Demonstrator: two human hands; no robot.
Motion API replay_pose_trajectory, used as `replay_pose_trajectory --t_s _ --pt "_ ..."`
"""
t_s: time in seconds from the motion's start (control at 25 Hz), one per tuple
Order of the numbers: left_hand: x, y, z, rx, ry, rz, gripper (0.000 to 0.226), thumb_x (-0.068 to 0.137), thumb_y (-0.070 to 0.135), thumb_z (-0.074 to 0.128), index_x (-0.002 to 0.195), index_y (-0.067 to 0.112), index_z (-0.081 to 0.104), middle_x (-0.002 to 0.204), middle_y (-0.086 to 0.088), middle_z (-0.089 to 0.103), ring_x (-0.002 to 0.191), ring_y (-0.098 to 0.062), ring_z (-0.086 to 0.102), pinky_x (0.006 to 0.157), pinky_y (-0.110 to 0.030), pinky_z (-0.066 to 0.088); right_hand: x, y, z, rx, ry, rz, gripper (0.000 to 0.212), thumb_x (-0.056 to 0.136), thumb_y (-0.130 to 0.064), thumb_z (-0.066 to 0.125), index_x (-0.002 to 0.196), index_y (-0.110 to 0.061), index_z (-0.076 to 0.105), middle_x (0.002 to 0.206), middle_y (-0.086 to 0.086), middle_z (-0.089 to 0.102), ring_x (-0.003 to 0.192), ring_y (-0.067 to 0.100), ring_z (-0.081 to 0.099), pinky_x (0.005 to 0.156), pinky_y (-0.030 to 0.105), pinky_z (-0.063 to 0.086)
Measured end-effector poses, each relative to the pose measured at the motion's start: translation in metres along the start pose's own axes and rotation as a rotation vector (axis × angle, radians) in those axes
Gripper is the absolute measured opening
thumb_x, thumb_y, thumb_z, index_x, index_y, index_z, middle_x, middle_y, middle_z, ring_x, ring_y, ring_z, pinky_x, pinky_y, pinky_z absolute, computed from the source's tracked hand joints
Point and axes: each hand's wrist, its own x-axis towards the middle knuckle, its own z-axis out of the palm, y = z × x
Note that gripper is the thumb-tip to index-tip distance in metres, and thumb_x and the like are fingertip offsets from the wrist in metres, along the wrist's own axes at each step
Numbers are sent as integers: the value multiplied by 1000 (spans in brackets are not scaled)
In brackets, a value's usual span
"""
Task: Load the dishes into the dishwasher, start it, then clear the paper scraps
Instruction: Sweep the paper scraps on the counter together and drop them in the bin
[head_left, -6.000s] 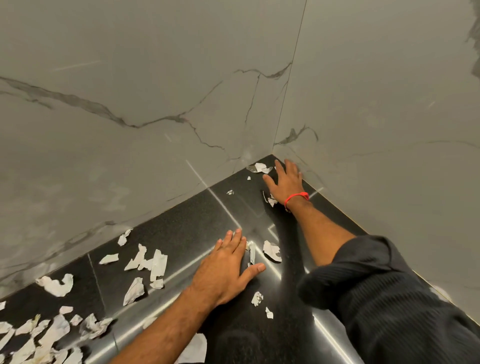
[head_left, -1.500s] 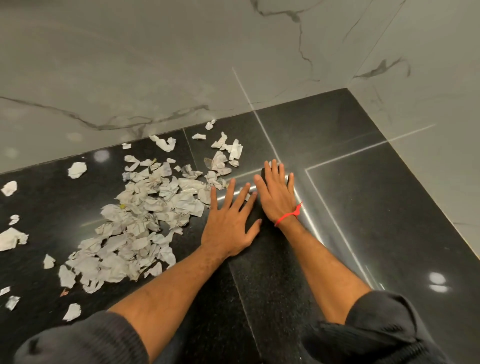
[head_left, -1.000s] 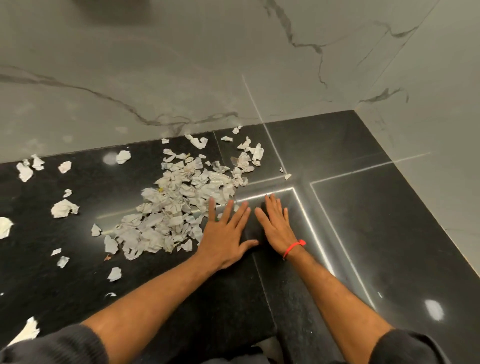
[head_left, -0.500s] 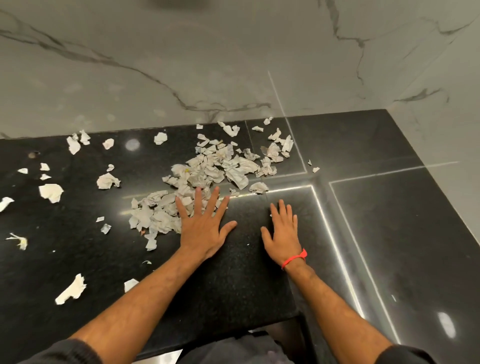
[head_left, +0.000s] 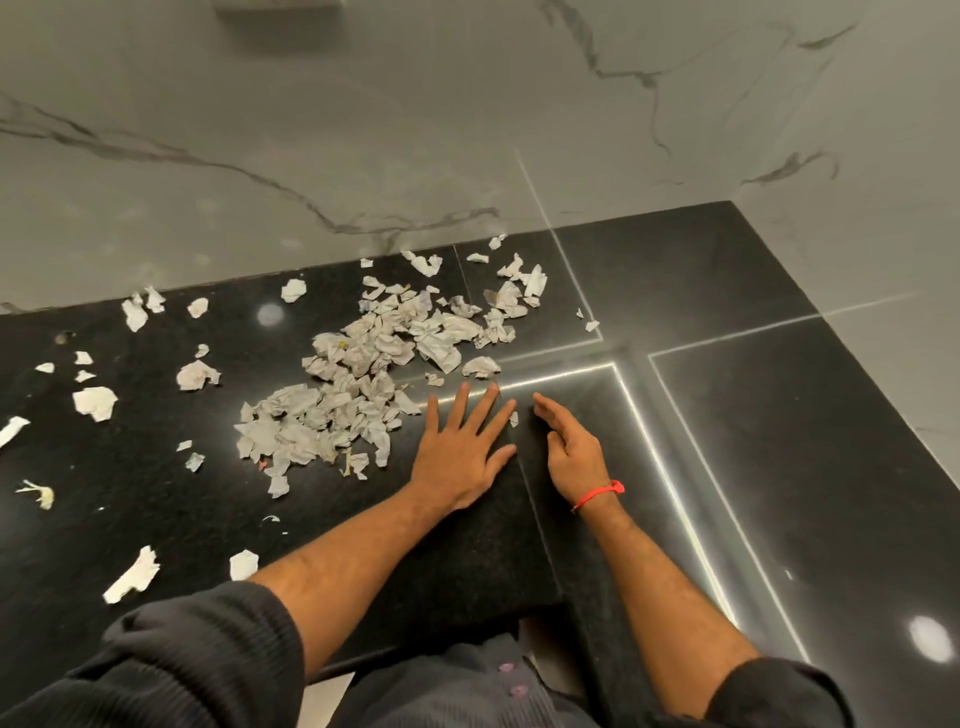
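Observation:
A heap of torn white paper scraps (head_left: 374, 379) lies on the black granite counter (head_left: 779, 441), from the middle toward the back wall. My left hand (head_left: 462, 452) lies flat with fingers spread on the counter, just right of the heap's near edge. My right hand (head_left: 571, 449), with a red thread at the wrist, stands on its edge next to it, fingers straight and holding nothing. One small scrap (head_left: 514, 418) sits between the two hands. No dishes or dishwasher are in view.
Loose scraps lie scattered at the left: a crumpled piece (head_left: 94, 402), one near the front edge (head_left: 132, 574), another (head_left: 243, 564) by my left sleeve. Grey marble walls (head_left: 363, 130) close the counter at the back and right. The counter's front edge steps back near my body.
Both hands have slid right and slightly away from the heap's centre. My right hand has turned from flat onto its edge. The camera has shifted, with the heap now further left.

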Motion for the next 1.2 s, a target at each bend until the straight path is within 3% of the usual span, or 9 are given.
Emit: replay_pose_trajectory --t_s 0.12,0.24,0.32,0.48,0.64,0.76,0.88,1.08,1.2 --pt "-10 -20 -7 95 11 -96 83 96 78 8 162 29 6 171 -1 -1 156 -34 -11 117 -69 -15 -2 1 3 -143 -82 -89 55 96 -1 46 147 -19 42 149 2 48 139 10 38 118 19 20" --pt "-33 -56 -8 165 39 -301 93 91 84 6 161 22 4 170 -4 -9 155 -35 -18 111 -71 -23 -5 10 18 -584 -268 -292 60 102 -27 40 157 -15 17 164 5 12 153 22 4 122 32 -5" --pt "-46 -67 -9 152 25 -350 93 93 82 7 161 19 -1 169 -5 -17 154 -34 -22 112 -71 -21 -7 16 22 -769 -263 -331 68 102 -41 31 158 -14 3 165 5 -7 152 25 -10 122 40 -10" --pt "-24 -33 -14 -35 54 -77 79 101 68 16 161 25 -12 167 1 -26 153 -30 -25 118 -71 -7 -4 22 2 -847 -138 -160 81 98 -58 28 156 -16 -9 163 5 -21 149 29 -21 119 50 -14" --pt "3 8 -10 9 -55 202 72 102 65 7 162 27 -9 168 6 -20 156 -25 -16 120 -66 -9 4 30 -9 -937 -260 -42 83 96 -66 19 155 -18 -13 161 3 -27 147 28 -27 118 54 -16" --pt "-8 -13 -7 91 -41 90 83 97 76 2 162 25 -5 169 3 -12 157 -29 -7 117 -68 -14 1 32 -7 -941 -312 -9 83 90 -72 8 151 -25 -24 157 -3 -36 144 26 -33 114 53 -23" --pt "-20 -55 -12 120 -3 -72 88 92 82 0 160 25 -4 169 1 -13 155 -33 -13 110 -72 -24 3 37 -8 -939 -384 51 81 85 -77 2 143 -33 -33 149 -9 -46 138 23 -42 110 53 -28" --pt "43 -40 -39 -41 -11 33 77 97 75 9 161 33 -5 166 6 -24 154 -32 -19 112 -76 -13 21 26 -15 -938 -609 203 95 80 -85 16 143 -37 -35 144 -10 -52 128 20 -49 111 56 -25" --pt "74 -30 -39 -60 -75 18 77 96 75 7 160 33 -6 167 5 -22 155 -32 -18 114 -74 -12 26 8 -21 -961 -709 284 119 64 -97 30 142 -36 -37 141 -8 -54 128 20 -47 113 56 -22"
